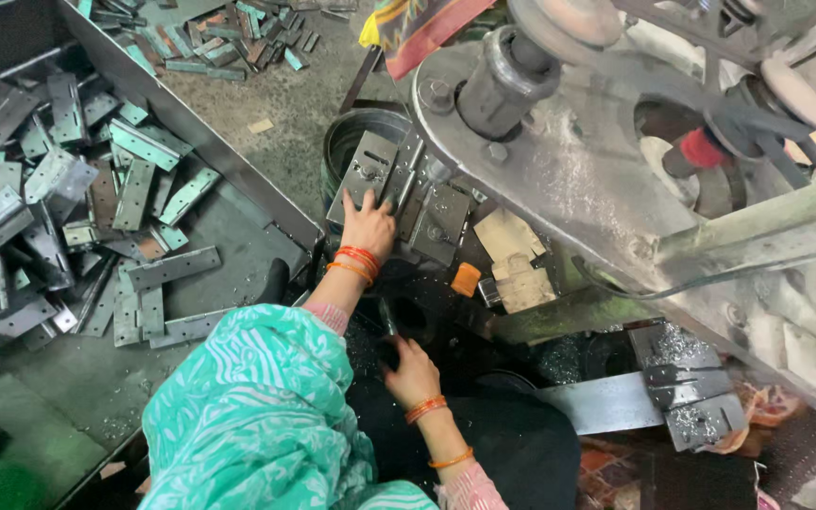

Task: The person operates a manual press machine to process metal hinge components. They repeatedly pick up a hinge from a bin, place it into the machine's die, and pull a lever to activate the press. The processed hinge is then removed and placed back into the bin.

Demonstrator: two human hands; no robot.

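My left hand, with orange bangles at the wrist, reaches forward and grips the lower edge of a grey metal hinge plate. The plate lies on the bed of a large press machine, beside two similar plates. My right hand is lower and nearer to me, with its fingers closed around a dark, narrow handle-like piece; what that piece is cannot be told. A teal patterned sleeve covers my left arm.
A metal tray at the left holds several loose hinge plates. More plates lie on the floor at the top. A dark round bin stands behind the held plate. Metal blocks covered in shavings lie at the right.
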